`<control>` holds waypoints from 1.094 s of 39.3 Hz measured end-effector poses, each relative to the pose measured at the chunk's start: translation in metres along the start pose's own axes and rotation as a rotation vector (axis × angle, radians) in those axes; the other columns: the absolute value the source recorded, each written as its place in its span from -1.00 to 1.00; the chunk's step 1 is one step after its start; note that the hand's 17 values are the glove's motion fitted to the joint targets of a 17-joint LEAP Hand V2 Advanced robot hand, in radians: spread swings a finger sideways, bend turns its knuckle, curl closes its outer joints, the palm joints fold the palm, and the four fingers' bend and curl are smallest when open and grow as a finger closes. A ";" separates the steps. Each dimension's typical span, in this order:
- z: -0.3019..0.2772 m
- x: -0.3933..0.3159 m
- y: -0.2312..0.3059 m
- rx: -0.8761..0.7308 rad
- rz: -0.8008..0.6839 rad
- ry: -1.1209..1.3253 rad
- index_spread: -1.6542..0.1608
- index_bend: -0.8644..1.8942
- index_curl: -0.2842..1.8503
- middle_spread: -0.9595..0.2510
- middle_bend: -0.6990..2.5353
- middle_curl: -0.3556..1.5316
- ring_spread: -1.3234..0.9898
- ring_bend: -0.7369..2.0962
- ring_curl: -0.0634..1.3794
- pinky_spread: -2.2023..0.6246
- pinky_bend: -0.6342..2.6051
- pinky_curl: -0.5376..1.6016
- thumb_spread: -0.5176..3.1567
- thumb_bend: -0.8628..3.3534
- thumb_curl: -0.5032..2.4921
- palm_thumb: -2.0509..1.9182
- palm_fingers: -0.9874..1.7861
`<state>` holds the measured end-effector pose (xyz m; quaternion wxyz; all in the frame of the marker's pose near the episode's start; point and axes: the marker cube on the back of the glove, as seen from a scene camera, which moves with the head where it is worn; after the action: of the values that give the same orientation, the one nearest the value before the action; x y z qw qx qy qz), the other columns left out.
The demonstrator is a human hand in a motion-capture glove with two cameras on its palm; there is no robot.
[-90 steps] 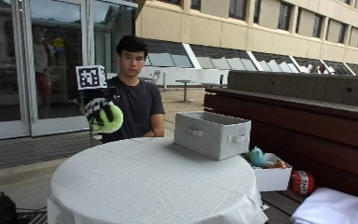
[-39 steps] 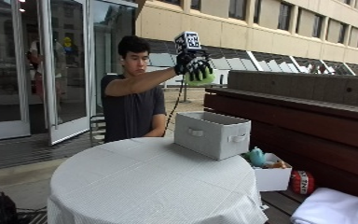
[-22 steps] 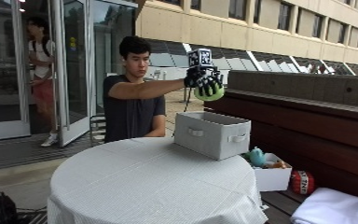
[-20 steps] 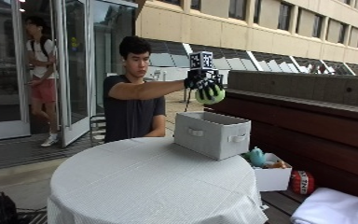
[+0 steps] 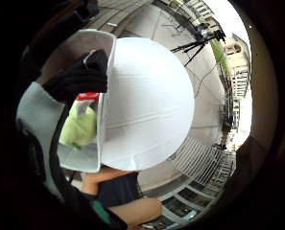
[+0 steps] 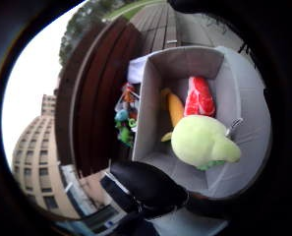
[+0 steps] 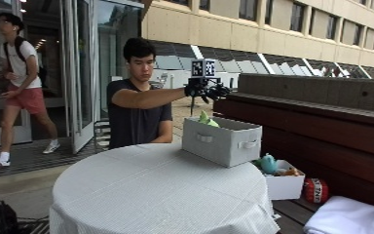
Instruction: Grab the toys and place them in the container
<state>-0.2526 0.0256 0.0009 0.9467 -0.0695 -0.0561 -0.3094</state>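
Note:
My gloved right hand (image 7: 206, 90) hangs in the air above the grey fabric container (image 7: 222, 142), fingers spread, holding nothing. A light green plush toy (image 7: 205, 118) pokes out of the container's top, below the hand. In the thumb side palm view the green toy (image 6: 202, 142) lies inside the container (image 6: 148, 113) with a red-and-white toy (image 6: 199, 96) and a yellow toy (image 6: 175, 109). The little finger side view shows the green toy (image 5: 79, 127) inside the container wall (image 5: 36, 115), under a gloved finger (image 5: 77, 76).
The container stands at the far edge of a round table with a white cloth (image 7: 155, 190). Behind it runs a dark wooden bench (image 7: 316, 126) holding a white box of small toys (image 7: 284, 183), a red ball (image 7: 314, 190) and a white cloth (image 7: 349, 222).
The hand carried the green toy from beside the person's shoulder across to above the container, then let go. The toy now sits in the container and the fingers are spread.

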 end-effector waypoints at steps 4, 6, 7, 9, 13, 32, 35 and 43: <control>-0.006 0.023 0.005 0.111 0.138 0.083 0.44 -0.30 -0.40 0.50 -0.44 -0.10 0.09 0.08 -0.44 0.47 0.23 -0.07 -0.29 -0.66 -0.36 -0.05 -0.34; -0.010 0.031 0.015 0.138 0.167 0.094 0.44 -0.30 -0.41 0.51 -0.44 -0.10 0.10 0.07 -0.45 0.49 0.22 -0.08 -0.28 -0.66 -0.38 -0.06 -0.34; -0.012 0.034 0.021 0.148 0.183 0.101 0.44 -0.29 -0.41 0.51 -0.43 -0.10 0.11 0.07 -0.45 0.49 0.21 -0.08 -0.28 -0.66 -0.39 -0.06 -0.34; -0.015 0.045 0.032 0.163 0.213 0.114 0.44 -0.29 -0.42 0.50 -0.43 -0.10 0.12 0.06 -0.46 0.50 0.20 -0.09 -0.28 -0.66 -0.40 -0.06 -0.34; -0.017 0.070 0.051 0.191 0.276 0.134 0.44 -0.28 -0.43 0.50 -0.43 -0.10 0.13 0.04 -0.47 0.52 0.19 -0.11 -0.27 -0.66 -0.43 -0.06 -0.33; 0.026 0.222 0.130 0.306 0.505 0.190 0.41 -0.20 -0.38 0.45 -0.40 -0.11 0.09 -0.07 -0.55 0.53 0.06 -0.18 -0.25 -0.65 -0.51 -0.05 -0.28; 0.032 0.238 0.137 0.285 0.501 0.177 0.41 -0.19 -0.37 0.43 -0.39 -0.11 0.05 -0.09 -0.55 0.51 0.03 -0.20 -0.25 -0.65 -0.52 -0.05 -0.29; 0.039 0.235 0.160 0.113 0.704 0.090 0.46 -0.16 -0.34 0.38 -0.37 -0.11 -0.07 -0.14 -0.57 0.46 -0.07 -0.24 -0.20 -0.65 -0.54 -0.05 -0.30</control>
<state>0.0283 0.0241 0.0591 0.9992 -0.0182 -0.0039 0.0365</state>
